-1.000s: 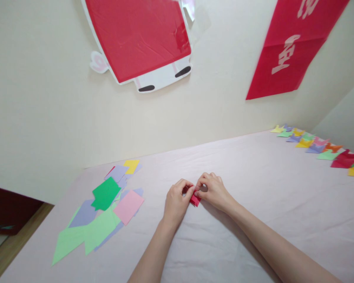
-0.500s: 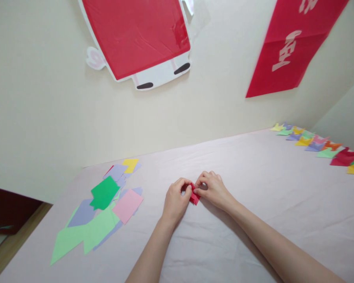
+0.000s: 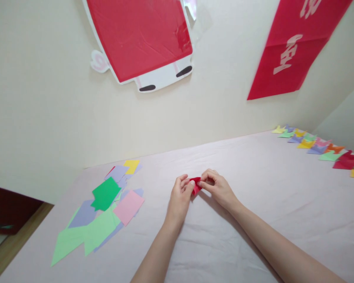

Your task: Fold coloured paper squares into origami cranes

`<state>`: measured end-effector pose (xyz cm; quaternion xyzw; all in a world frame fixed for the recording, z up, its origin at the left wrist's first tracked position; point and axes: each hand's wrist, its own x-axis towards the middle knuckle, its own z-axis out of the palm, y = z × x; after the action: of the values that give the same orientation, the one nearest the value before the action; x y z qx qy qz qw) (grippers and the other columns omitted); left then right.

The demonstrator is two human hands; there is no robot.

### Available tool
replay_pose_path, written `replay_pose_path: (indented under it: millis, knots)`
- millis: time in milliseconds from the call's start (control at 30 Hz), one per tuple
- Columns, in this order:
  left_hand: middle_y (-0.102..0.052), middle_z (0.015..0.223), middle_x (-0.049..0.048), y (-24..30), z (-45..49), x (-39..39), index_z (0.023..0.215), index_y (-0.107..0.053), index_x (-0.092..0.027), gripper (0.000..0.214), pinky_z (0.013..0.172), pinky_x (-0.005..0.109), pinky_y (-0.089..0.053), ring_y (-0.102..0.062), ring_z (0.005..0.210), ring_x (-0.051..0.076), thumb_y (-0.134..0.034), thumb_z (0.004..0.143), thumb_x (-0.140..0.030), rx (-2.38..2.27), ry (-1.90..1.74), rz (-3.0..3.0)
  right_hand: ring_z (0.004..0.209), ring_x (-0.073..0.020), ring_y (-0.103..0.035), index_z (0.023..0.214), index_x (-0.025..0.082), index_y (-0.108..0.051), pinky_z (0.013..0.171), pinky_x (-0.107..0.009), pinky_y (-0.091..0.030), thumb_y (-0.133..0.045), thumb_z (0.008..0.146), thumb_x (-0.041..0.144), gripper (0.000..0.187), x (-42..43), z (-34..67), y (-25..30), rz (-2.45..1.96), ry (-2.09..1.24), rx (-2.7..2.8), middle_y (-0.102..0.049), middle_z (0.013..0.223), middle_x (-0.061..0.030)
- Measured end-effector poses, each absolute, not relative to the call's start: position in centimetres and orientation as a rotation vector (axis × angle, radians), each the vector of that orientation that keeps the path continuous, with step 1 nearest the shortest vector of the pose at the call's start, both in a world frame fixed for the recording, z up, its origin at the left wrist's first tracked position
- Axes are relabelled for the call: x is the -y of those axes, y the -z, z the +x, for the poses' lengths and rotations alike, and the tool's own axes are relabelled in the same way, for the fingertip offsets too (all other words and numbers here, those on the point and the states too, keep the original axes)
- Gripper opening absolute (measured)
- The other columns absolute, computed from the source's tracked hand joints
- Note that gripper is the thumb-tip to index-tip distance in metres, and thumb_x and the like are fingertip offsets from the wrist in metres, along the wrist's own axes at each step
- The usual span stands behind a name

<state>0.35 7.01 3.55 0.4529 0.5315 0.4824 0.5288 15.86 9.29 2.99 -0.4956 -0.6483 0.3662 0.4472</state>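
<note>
1. Pinching folded red paper (image 3: 196,190) in left hand (image 3: 179,196) and right hand (image 3: 220,189), short of the surface's (image 3: 253,169) far edge.
2. With loose paper sheets (image 3: 106,193) toward the left edge.
3. With folded paper pieces (image 3: 318,149) by the far right corner.

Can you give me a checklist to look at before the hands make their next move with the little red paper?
1. Left hand on the red paper: ok, its thumb is on the left side.
2. Right hand on it too: ok, its fingertips are at the right side.
3. Folds in the red paper neat: cannot tell, fingers cover part of it.
4. Loose paper sheets away from the hands: ok, they lie apart, off to the left.
5. Row of folded shapes not being touched: ok, it sits far off to the right.
6. Cloth smooth: not ok, it has wrinkles between the arms.
</note>
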Motion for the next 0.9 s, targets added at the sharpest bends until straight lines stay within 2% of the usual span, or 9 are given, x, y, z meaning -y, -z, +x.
replay_pose_path:
  millis: [100,267,400,567,700,900]
  knots:
    - [-0.069,0.106,0.0112,-3.8,1.1,-6.8,0.115,-0.054,-0.014,0.043,0.075,0.029,-0.055,-0.068,0.092,0.020,-0.062,0.081,-0.038,-1.152,-1.088,0.879,0.080,-0.0195,-0.052,0.069,0.022,-0.059,0.072,-0.031,-0.042,-0.061,0.078,0.027,0.011,-9.3,15.8,-2.9,-1.220,-0.936,1.559,-0.058,0.076,-0.0012]
    - [-0.071,0.097,0.0090,-4.2,2.0,-6.3,0.104,-0.059,-0.013,0.032,0.071,0.025,-0.055,-0.069,0.087,0.018,-0.060,0.076,-0.027,-1.078,-1.086,0.896,0.079,-0.0196,-0.051,0.069,0.022,-0.056,0.072,-0.032,-0.040,-0.058,0.077,0.024,0.009,-9.0,15.4,-3.2,-1.252,-0.905,1.606,-0.057,0.075,-0.0010]
    - [-0.071,0.096,0.0099,-3.9,2.1,-6.3,0.105,-0.059,-0.013,0.031,0.069,0.027,-0.056,-0.069,0.085,0.020,-0.060,0.077,-0.027,-1.094,-1.099,0.945,0.079,-0.0202,-0.050,0.070,0.023,-0.053,0.072,-0.032,-0.040,-0.056,0.081,0.024,0.012,-8.7,15.3,-3.4,-1.283,-0.809,1.713,-0.056,0.073,-0.0011]
    - [-0.071,0.095,0.0099,-3.3,1.9,-6.5,0.102,-0.057,-0.014,0.033,0.065,0.029,-0.057,-0.070,0.078,0.019,-0.064,0.078,-0.036,-1.114,-1.091,0.950,0.076,-0.0195,-0.049,0.066,0.023,-0.047,0.068,-0.031,-0.039,-0.054,0.085,0.025,0.020,-8.6,15.3,-3.2,-1.297,-0.766,1.727,-0.053,0.070,-0.0001]
    - [-0.072,0.093,0.0104,-2.8,1.7,-6.7,0.096,-0.056,-0.014,0.029,0.061,0.026,-0.056,-0.071,0.074,0.019,-0.061,0.081,-0.038,-1.124,-1.073,0.976,0.075,-0.0192,-0.049,0.066,0.023,-0.048,0.067,-0.031,-0.039,-0.054,0.084,0.025,0.019,-8.7,15.4,-3.2,-1.303,-0.797,1.706,-0.052,0.070,0.0000]
    - [-0.071,0.096,0.0116,-2.9,1.3,-6.8,0.099,-0.059,-0.013,0.026,0.057,0.024,-0.054,-0.071,0.075,0.019,-0.053,0.085,-0.034,-1.163,-1.055,0.946,0.075,-0.0195,-0.050,0.065,0.023,-0.049,0.069,-0.032,-0.039,-0.056,0.081,0.024,0.017,-8.7,15.5,-3.2,-1.307,-0.841,1.682,-0.053,0.070,0.0000]
